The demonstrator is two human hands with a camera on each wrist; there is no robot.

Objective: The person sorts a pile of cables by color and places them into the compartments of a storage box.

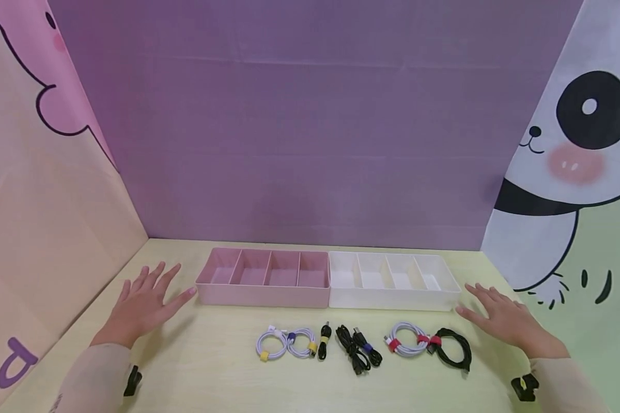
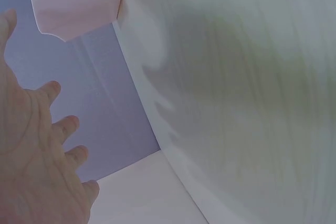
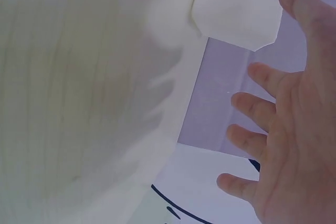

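My left hand point(image 1: 143, 304) hovers with fingers spread at the left of a pink divided box point(image 1: 263, 296), thumb tip near its corner. On the other side my right hand point(image 1: 511, 321) is also spread, beside the end of a white divided box point(image 1: 392, 300). Neither hand holds anything. Both palms show in the wrist views, with the pink box point(image 2: 79, 3) and white box point(image 3: 239, 9) close by the thumbs. In front of the boxes lie coiled cables: two white coils point(image 1: 271, 357) with yellow ties, small black bundles point(image 1: 347, 342), a white coil point(image 1: 404, 351) and a black coil point(image 1: 467, 353) with red ties.
The two boxes stand end to end on a pale wooden table point(image 1: 212, 367). A purple panel point(image 1: 310, 126) rises behind it. Printed side panels flank the table, a peach one point(image 1: 46, 229) at left and one with a panda point(image 1: 537, 241) at right.
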